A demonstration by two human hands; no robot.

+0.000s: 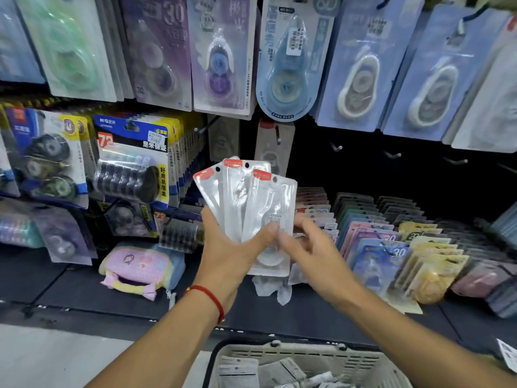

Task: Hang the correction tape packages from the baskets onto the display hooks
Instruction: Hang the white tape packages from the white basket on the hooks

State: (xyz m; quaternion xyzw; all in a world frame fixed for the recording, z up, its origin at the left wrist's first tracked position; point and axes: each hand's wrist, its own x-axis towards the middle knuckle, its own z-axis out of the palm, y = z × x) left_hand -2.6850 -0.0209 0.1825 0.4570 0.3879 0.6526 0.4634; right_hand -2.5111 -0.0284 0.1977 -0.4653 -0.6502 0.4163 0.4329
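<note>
The left hand (223,247) grips a fan of clear, red-tabbed blister packs of correction tape (246,203), thumb clamped across them, hang holes splayed uppermost, probably so one peels off easily. The right hand (310,247) pinches the front pack's lower edge. Bare metal hooks (337,147) wait above the right hand; the grey plastic basket (293,357) sits below both wrists.

The grey slotted plastic basket (307,362) gets chopped off by the bottom edge, so no telling how many packs are in there. Above it, the right hand (313,256) is motion-blurred, and print on the clear white blister packs (246,200) is unreadable.
</note>
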